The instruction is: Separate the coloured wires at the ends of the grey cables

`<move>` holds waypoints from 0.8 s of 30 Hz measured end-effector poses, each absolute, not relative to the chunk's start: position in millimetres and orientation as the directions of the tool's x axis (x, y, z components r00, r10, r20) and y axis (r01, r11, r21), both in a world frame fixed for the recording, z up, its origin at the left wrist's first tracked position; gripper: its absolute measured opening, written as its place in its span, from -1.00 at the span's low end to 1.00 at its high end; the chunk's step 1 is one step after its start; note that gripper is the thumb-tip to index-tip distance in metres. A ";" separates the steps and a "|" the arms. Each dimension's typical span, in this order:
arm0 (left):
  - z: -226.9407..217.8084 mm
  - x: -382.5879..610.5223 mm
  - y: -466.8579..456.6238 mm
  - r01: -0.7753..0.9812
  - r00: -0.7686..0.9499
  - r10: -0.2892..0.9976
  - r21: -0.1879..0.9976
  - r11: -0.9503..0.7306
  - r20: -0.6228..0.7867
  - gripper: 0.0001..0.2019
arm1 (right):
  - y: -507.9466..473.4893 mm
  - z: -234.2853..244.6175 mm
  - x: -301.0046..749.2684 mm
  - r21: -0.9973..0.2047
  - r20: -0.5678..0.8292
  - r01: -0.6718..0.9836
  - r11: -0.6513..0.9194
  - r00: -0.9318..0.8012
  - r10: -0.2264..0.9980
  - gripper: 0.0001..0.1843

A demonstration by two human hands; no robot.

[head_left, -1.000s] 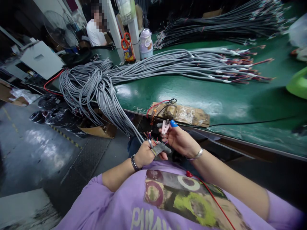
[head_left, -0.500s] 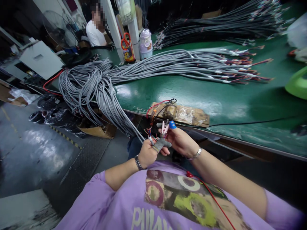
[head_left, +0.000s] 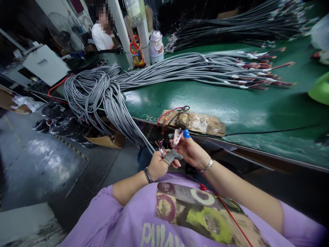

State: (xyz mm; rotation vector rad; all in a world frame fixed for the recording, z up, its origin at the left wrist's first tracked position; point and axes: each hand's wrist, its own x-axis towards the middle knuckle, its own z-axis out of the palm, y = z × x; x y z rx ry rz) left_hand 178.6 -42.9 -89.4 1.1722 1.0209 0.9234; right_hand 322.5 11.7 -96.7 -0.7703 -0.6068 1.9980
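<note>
My left hand [head_left: 157,165] is closed around the end of a grey cable [head_left: 144,141], a grey finger cot on its thumb; thin coloured wires [head_left: 162,144] fan out of the cable's tip. Just to the right, my right hand [head_left: 190,151] pinches a small pink clip [head_left: 177,136] against those wires, a blue cot on one fingertip. Both hands meet in front of my chest, below the green table's [head_left: 231,109] near edge. The grey cable runs up into a big bundle of grey cables [head_left: 102,89] hanging off the table's left end.
A taped cardboard pad [head_left: 197,122] with red and black leads lies on the table edge. Grey cables with coloured ends [head_left: 246,70] spread across the table; dark cables [head_left: 231,27] lie behind. A jar, scissors and a post [head_left: 144,41] stand at the back. Another person [head_left: 101,34] sits far left.
My hands have stayed together on the cable end, shifting only slightly; the view has drifted a little.
</note>
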 end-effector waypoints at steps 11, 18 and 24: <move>-90.6 170.0 -47.1 0.158 0.298 0.949 0.986 0.061 -0.106 -0.45 | -11.1 -96.1 334.2 -0.896 -0.169 -0.294 -0.334 -0.470 0.866 -0.63; -87.5 167.5 -46.4 0.140 0.347 0.931 0.988 0.068 -0.113 -0.47 | -9.9 -84.1 335.1 -0.945 -0.204 -0.152 -0.289 -0.415 0.886 -0.58; -88.3 166.7 -46.8 0.026 0.344 0.934 0.995 0.097 -0.100 -0.44 | -8.8 -93.1 341.0 -0.936 -0.198 -0.209 -0.283 -0.351 0.915 -0.56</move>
